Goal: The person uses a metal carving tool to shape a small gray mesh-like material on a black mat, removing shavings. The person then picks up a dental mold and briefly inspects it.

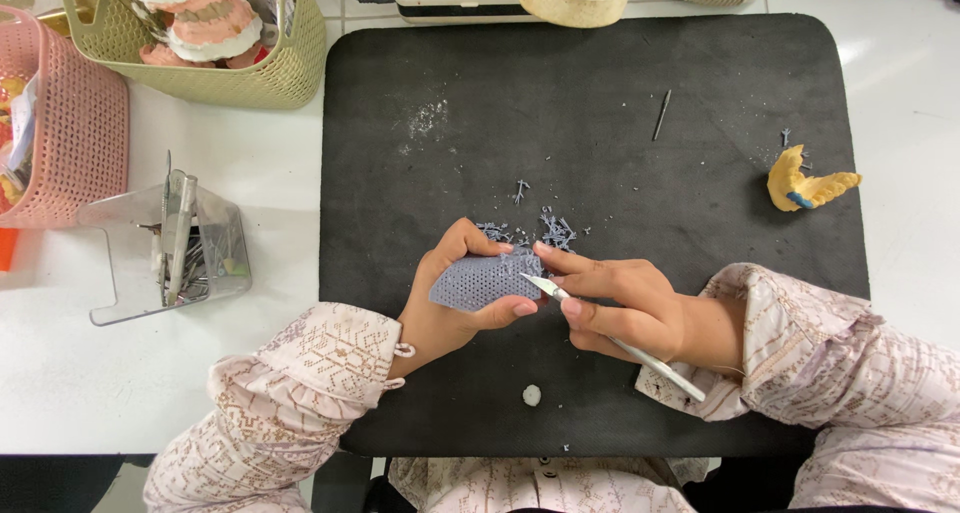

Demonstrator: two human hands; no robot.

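Grey mesh piece [485, 281] sits mid-frame, my left fingers [505, 315] closed around it; right fingers [600, 285] pinch the scalpel [560, 295] against it. Cut scraps [550, 231] litter the mat [600, 113]; trimming looks partway done.

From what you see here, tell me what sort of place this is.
Probably a dental lab bench. A basket holds pink-and-white jaw models, a yellow dental piece lies on the black mat, and the hands trim a grey printed part with a scalpel.
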